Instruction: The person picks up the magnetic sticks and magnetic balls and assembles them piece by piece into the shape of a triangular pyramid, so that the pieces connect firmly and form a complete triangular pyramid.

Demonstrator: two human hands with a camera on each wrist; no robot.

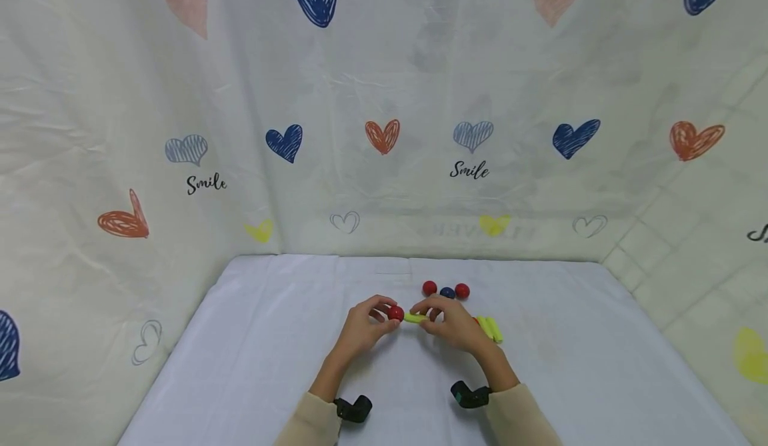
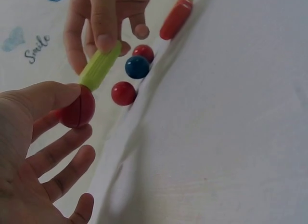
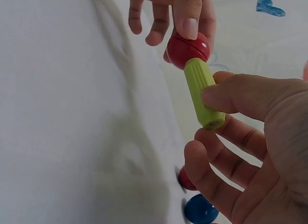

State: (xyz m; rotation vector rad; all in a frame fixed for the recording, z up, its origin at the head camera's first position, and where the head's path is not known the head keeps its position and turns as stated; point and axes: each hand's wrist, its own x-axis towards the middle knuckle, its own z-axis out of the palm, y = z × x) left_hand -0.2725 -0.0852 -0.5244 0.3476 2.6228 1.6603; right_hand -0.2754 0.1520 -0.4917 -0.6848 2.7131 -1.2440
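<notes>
Over a white-covered table [image 1: 282, 346], my left hand [image 1: 363, 326] pinches a red ball [image 2: 78, 111] touching the green stick [image 3: 196, 83] pinched in my right hand [image 1: 453, 326]; the right wrist view reveals the stick's dark-spotted end, hidden in the head view.

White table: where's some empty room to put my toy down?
The white table is bare between the left hand and the table's left edge, and between the lying green sticks and the right edge. It's crowded around the right hand: those sticks beside it, two red balls and a blue ball just beyond.
</notes>
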